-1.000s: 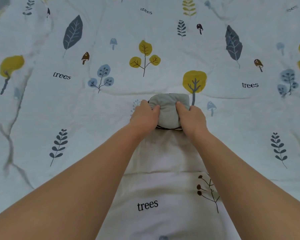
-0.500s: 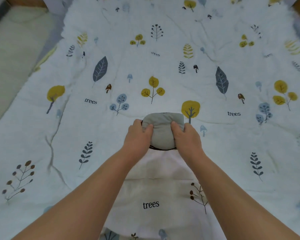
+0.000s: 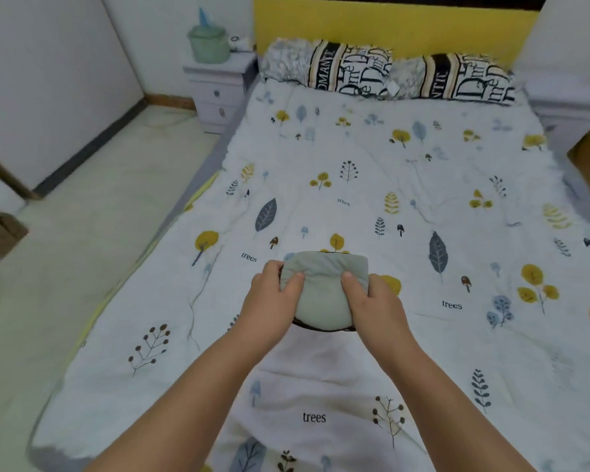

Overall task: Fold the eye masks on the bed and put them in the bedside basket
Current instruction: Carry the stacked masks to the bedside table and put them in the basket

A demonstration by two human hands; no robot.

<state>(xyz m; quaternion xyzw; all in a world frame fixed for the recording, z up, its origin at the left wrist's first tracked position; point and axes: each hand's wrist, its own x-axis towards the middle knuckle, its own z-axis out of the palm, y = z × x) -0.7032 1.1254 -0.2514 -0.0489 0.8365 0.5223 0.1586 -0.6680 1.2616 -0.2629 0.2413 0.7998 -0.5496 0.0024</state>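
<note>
Eye mask point(image 3: 322, 294) – soft grey cloth, matt, padded, creased under thumbs; dark trim along lower edge. Quilt point(image 3: 372, 185) – white printed cloth, matt, lightly rumpled. Pillows point(image 3: 389, 74) – printed cloth, lettered, matt. Headboard point(image 3: 389, 22) – flat yellow, smooth, material unclear. Nightstand point(image 3: 218, 86) – painted pale finish, smooth, likely wood. Basket point(image 3: 208, 46) – pale green, looks plastic, blurred. Floor point(image 3: 65, 267) – pale, smooth, faint sheen.

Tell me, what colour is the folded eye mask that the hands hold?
Pale grey-green, with a dark edge below; the head view shows the eye mask clearly.
</note>
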